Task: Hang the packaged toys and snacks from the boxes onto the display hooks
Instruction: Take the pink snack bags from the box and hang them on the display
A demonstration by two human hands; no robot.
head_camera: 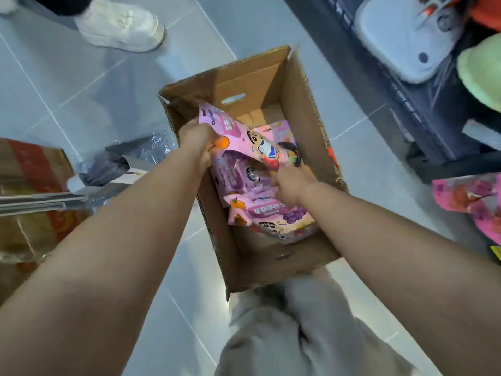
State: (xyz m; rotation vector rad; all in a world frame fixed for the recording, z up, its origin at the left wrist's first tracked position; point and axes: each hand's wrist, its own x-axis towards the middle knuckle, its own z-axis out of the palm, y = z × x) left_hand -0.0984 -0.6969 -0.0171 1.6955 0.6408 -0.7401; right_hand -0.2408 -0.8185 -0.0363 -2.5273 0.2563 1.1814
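1. Hands first — our left hand [198,141] grips the left edge of a pink, cartoon-printed plastic snack packet [244,137], raised and tilted above the rest; its long axis runs from that hand across toward our right hand [291,187].
2. Our right hand is down among the other pink packets [265,213] lying flat in the open brown cardboard box [306,109]; its fingers curl onto them, but blur keeps us from telling whether it pinches one.
3. The box stands on the grey tiled floor [81,90] between our forearms.
4. The dark metal display rack [393,85] lies off to our right, so we judge the raised packet must travel rightward and up — the right hand is nearer, though no hooks show.
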